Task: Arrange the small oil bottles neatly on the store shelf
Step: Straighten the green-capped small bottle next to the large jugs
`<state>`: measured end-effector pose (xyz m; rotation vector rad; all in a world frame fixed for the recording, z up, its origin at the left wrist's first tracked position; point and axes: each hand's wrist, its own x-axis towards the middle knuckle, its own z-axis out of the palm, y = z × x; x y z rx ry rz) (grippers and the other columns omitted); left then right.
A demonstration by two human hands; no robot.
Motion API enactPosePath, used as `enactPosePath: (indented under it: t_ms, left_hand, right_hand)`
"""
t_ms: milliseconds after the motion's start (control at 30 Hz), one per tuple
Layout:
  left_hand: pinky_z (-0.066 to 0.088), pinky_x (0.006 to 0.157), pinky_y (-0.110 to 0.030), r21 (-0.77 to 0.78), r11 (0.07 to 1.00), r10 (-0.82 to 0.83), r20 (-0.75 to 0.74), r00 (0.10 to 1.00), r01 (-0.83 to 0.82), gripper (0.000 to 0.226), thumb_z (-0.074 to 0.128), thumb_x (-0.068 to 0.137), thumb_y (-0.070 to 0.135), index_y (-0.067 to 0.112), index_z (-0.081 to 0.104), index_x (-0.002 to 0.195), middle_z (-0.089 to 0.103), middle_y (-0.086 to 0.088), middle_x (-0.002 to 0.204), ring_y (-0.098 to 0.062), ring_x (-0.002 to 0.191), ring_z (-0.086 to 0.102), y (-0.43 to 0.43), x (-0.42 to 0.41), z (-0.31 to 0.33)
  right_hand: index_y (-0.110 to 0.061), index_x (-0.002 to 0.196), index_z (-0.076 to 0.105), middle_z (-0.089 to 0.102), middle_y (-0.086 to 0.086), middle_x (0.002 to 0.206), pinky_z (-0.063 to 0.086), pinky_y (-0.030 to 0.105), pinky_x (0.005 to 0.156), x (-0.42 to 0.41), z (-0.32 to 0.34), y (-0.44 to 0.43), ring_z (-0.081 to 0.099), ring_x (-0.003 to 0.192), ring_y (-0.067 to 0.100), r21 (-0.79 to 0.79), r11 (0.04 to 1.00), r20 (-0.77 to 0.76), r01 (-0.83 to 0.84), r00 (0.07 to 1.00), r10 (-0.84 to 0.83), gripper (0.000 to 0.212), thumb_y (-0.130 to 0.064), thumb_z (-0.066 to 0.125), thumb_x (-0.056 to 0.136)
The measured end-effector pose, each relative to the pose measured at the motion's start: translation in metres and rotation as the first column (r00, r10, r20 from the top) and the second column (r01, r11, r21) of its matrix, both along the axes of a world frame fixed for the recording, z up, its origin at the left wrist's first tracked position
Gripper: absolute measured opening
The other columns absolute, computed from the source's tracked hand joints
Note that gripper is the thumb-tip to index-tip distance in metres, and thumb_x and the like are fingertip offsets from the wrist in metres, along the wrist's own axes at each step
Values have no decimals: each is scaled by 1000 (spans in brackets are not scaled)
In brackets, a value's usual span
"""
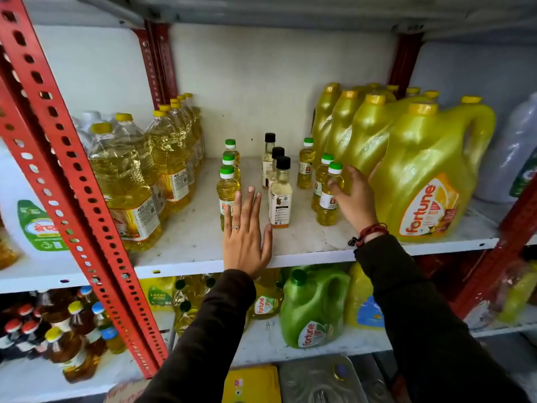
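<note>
White shelf [186,242]: 9 small oil bottles in 3 rows; right hand [356,196] grips front green-capped bottle [328,196], left hand [247,242] flat, open.

A white metal shelf [186,245] is carried by red perforated uprights [72,181]. A plain white back panel [261,82] is seen behind it, evenly lit. A lower shelf [261,341] is seen beneath, a grey board [290,13] overhead.
</note>
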<state>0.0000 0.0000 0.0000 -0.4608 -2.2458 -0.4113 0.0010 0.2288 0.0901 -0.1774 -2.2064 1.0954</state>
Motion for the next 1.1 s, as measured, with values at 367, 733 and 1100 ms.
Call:
enactPosePath:
  t_ms: [367, 733, 1100]
  left_hand:
    - [-8, 130, -40, -90, 994, 71, 49, 996, -66, 69, 28, 103, 42, 6, 23, 163, 14, -11, 172, -29, 159, 9, 0, -13, -18]
    - [-4, 130, -43, -110, 989, 104, 34, 994, -100, 70, 28, 102, 42, 5, 25, 162, 16, -13, 171, -31, 159, 12, 1, -12, -19]
    - [-7, 130, -41, -104, 989, 107, 36, 994, -103, 70, 29, 102, 42, 5, 26, 162, 15, -12, 171, -30, 159, 11, 1, -13, -19]
  right_hand:
    - [-7, 120, 63, 68, 10, 122, 46, 28, 84, -25, -1, 20, 62, 102, 19, -175, 982, 100, -64, 992, 82, 42, -22, 77, 84]
    - [-13, 115, 63, 68, 2, 114, 54, 39, 91, -29, -1, 22, 65, 103, 20, -144, 989, 67, 25, 998, -15, 60, -48, 84, 70]
    - [-14, 104, 70, 70, 3, 104, 50, 26, 80, -27, 3, 30, 65, 89, 13, -243, 967, 64, -71, 994, 89, 36, -19, 86, 72]
